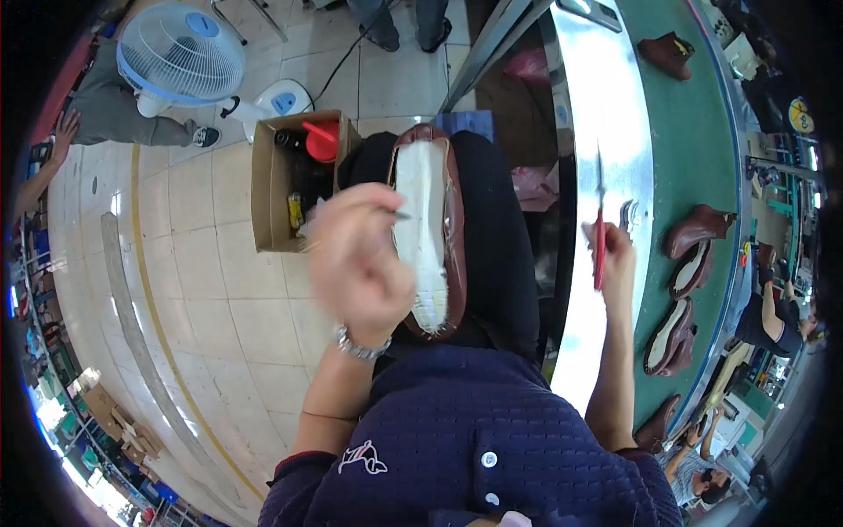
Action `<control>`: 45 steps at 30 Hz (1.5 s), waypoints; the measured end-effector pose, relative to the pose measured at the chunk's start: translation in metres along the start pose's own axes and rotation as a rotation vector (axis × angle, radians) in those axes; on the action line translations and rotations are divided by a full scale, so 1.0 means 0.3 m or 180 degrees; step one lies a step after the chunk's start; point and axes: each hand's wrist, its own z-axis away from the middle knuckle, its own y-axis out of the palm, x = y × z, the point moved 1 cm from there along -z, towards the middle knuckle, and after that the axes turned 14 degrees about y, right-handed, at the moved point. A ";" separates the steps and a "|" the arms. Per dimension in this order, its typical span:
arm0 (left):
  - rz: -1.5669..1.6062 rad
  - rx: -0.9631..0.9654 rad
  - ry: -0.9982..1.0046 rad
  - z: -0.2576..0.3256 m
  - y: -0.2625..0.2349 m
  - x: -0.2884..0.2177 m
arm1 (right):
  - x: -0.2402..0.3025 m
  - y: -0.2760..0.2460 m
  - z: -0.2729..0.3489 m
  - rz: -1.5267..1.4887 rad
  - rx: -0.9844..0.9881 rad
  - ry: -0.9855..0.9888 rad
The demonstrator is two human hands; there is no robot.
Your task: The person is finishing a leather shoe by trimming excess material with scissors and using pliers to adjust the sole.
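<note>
Atop our lap [502, 255], a brown, white-bottomed shoe [428, 233] lies at two o'clock from our left hand [364, 255], its blurred grip unclear to us.

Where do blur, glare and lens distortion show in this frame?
Head view: left hand smeared by motion, right hand noticeably crisper; head view: strong glare washes out the metal surface; head view: the yellow floor line bows, a fisheye effect, and the picture's corners go black.
</note>
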 end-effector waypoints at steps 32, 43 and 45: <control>0.0695 0.1955 -0.2270 0.319 0.079 -0.085 | -0.467 0.083 -0.213 0.1253 -0.2424 0.0286; 0.1502 0.3728 -0.1008 -0.211 0.555 0.348 | -0.344 -0.062 -0.066 -0.3348 0.0258 0.0821; 0.0913 0.3743 -0.0679 -0.222 0.573 0.348 | -0.274 -0.124 -0.030 -0.2935 0.0380 0.0974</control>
